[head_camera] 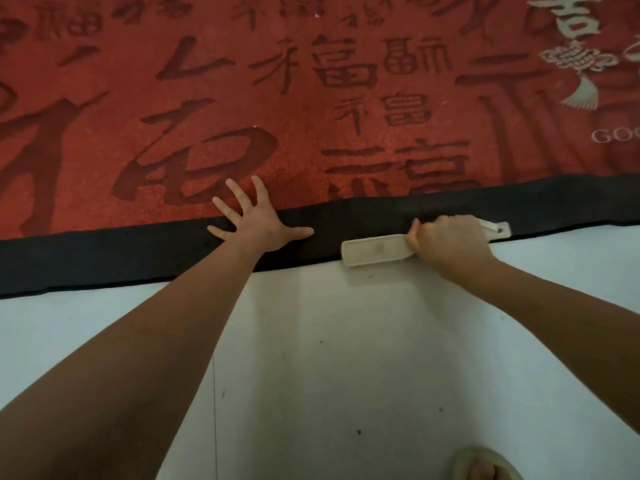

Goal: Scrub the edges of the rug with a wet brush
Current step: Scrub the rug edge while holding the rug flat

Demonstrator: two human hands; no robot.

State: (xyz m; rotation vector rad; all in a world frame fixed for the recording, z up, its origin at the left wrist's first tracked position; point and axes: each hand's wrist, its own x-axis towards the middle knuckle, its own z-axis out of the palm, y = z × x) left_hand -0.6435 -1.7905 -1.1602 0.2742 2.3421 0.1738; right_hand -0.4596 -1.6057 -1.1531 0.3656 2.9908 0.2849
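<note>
A red rug (214,98) with dark printed characters fills the upper half of the view; a black border (104,261) runs along its near edge. My left hand (258,221) presses flat on the border with fingers spread, fingertips reaching onto the red pile. My right hand (450,242) grips the handle of a cream scrubbing brush (374,251). The brush head lies across the border's outer edge and the floor, just right of my left thumb. The handle's end with a hanging hole (500,229) sticks out to the right of my fist.
White tiled floor (346,358) with small dark specks covers the lower half. A foot in a pale sandal (485,465) shows at the bottom right edge. The rug carries a cream tassel motif (578,64) at upper right.
</note>
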